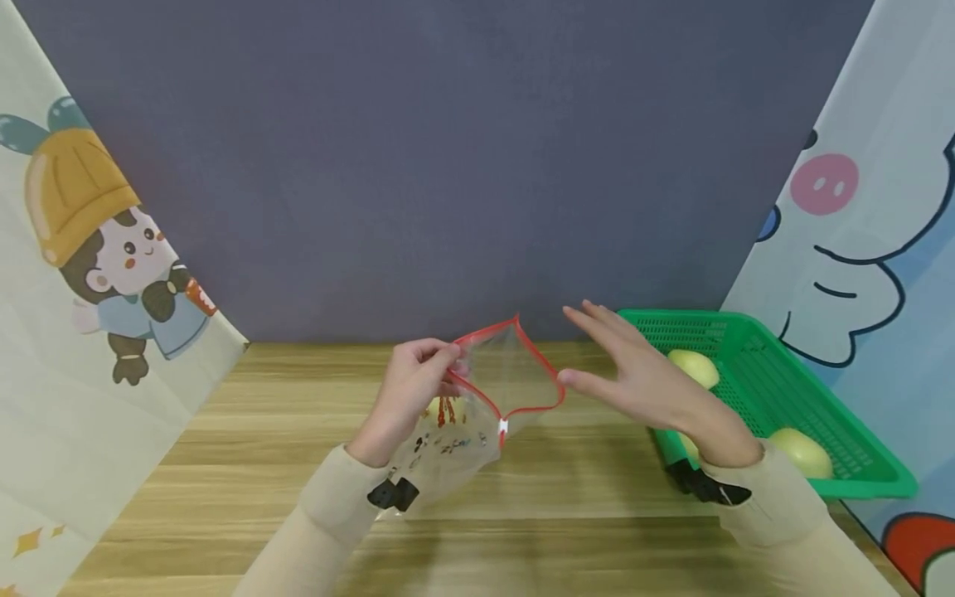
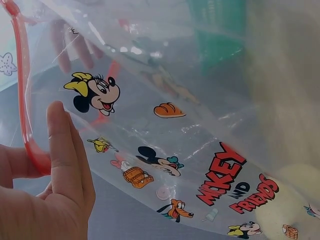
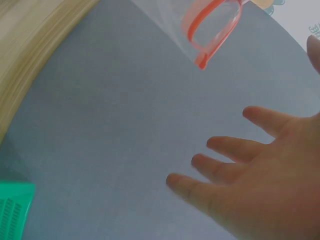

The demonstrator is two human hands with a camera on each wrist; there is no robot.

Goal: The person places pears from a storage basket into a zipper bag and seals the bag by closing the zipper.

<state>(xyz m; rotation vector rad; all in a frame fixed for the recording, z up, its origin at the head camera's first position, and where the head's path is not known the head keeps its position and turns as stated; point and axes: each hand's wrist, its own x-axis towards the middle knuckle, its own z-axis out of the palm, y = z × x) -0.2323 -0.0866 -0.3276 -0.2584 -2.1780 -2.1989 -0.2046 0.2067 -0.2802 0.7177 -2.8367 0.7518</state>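
Note:
In the head view my left hand [image 1: 409, 385] pinches the red-edged rim of a clear zip bag [image 1: 455, 460] between thumb and fingers. The bag's mouth gapes, and a white slider [image 1: 503, 426] sits at its near corner. Cartoon prints and lettering show on the plastic in the left wrist view, with a pale yellow round thing [image 2: 287, 207] behind it low down. My right hand [image 1: 642, 381] has its fingers spread at the right side of the mouth, thumb tip close to the red rim. Nothing lies in its palm in the right wrist view.
At the right stands a green plastic basket [image 1: 850, 431] with pale yellow round fruits [image 1: 694, 367] in it, partly behind my right forearm. A wood-grain table [image 1: 283, 431] lies below. A grey panel [image 1: 477, 166] rises behind, with cartoon-printed sheets on both sides.

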